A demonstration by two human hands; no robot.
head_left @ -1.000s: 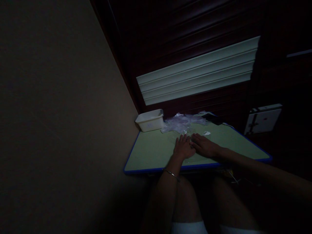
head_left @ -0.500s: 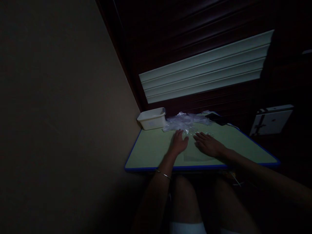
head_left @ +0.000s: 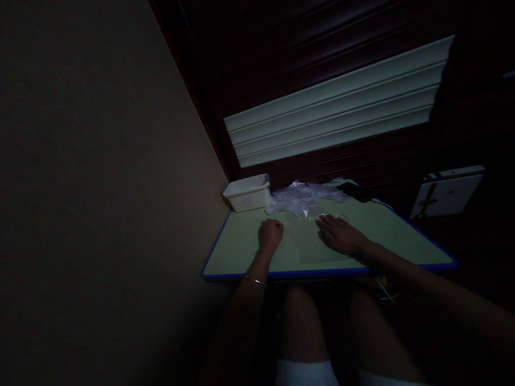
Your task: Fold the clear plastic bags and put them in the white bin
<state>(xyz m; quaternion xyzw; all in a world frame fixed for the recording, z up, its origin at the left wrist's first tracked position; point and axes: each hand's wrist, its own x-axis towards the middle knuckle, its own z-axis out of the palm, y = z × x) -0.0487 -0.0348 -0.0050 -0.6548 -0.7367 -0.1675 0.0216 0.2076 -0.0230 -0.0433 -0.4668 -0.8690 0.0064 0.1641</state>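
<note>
My left hand [head_left: 271, 234] is over the left part of the pale green table [head_left: 237, 246], its fingers curled in; whether anything is inside them is too dark to tell. My right hand [head_left: 340, 236] lies flat with fingers stretched out, on a clear plastic sheet or bag [head_left: 317, 252] spread on the tabletop. Just beyond both hands is a crumpled heap of clear plastic bags [head_left: 300, 197]. A white plastic bin [head_left: 248, 198] stands behind my left hand, at the table's back left corner.
A dark flat object [head_left: 356, 191] lies at the table's back right. Against the dark right side leans a white box [head_left: 446, 195]. A plain wall [head_left: 120, 161] borders the table's left side, and a slatted dark panel rises behind it.
My left hand has moved left, away from my right hand, and its spread fingers have curled in. My right hand remains flat on the plastic. The view has shifted slightly.
</note>
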